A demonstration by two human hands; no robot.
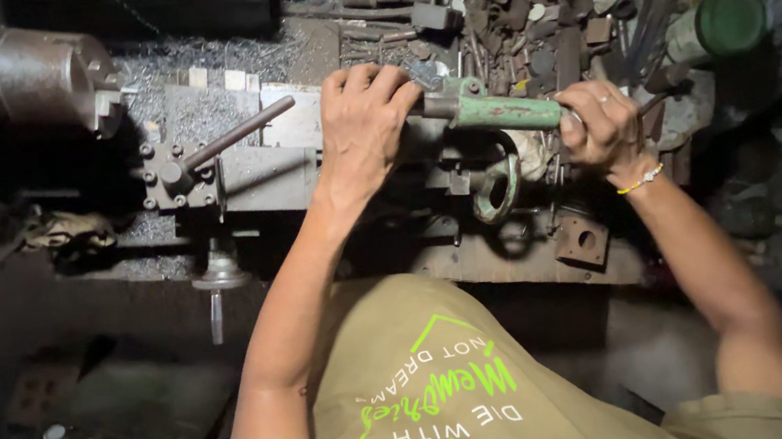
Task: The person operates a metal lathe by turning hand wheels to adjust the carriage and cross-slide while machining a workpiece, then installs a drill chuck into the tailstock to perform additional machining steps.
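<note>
- The green tailstock (496, 111) is held on the lathe bed, right of the chuck (41, 78)
- Left hand (363, 125) clasped over its nose; right hand (601, 122) wrapped round its rear
- Judged heavy, rigid, oily: best gripped at both ends

This is a metalworking workshop built around a lathe: a round grey steel chuck (36, 78) sits at the upper left of the frame, with a square tool post and its dark steel lever handle (225, 140) just right of it. Silvery metal shavings (187, 61) lie heaped across the machine bed at upper centre. At the upper right, a cluttered pile of rusty bolts, fittings and scrap pieces (526, 28) covers the grimy bench beside a green cylindrical can (722, 20).
</note>
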